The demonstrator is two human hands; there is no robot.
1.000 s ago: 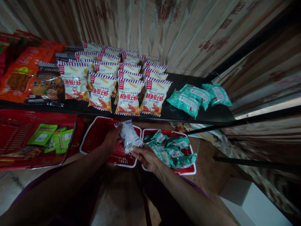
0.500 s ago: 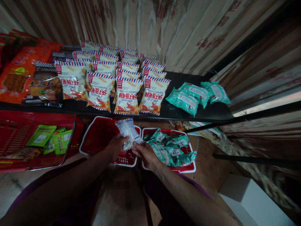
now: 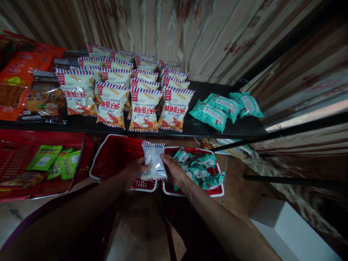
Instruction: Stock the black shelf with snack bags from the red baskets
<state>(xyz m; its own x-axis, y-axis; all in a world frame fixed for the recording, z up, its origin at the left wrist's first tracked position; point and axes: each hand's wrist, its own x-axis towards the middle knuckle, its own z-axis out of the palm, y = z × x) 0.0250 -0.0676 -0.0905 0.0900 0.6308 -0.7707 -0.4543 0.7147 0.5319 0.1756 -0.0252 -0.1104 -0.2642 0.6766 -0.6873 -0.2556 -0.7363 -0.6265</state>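
Pleated curtain [image 3: 206, 43] backs a smooth black shelf [image 3: 190, 127], a bare strip parting puffy white bags [image 3: 145, 112] from crinkled teal packets [image 3: 210, 114]; beyond its straight edge, left hand [image 3: 136, 169] and right hand [image 3: 173, 168] hold one glossy bag [image 3: 154, 159] by its sides, over a perforated red basket [image 3: 116, 152].

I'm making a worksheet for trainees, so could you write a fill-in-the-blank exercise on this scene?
1. The number of hands holding the white plastic packet with striped ends is ____.
2. The long flat shelf is coloured ____.
3. The lime-green plastic packets lie in a slotted plastic basket coloured ____.

Missing words: two; black; red.
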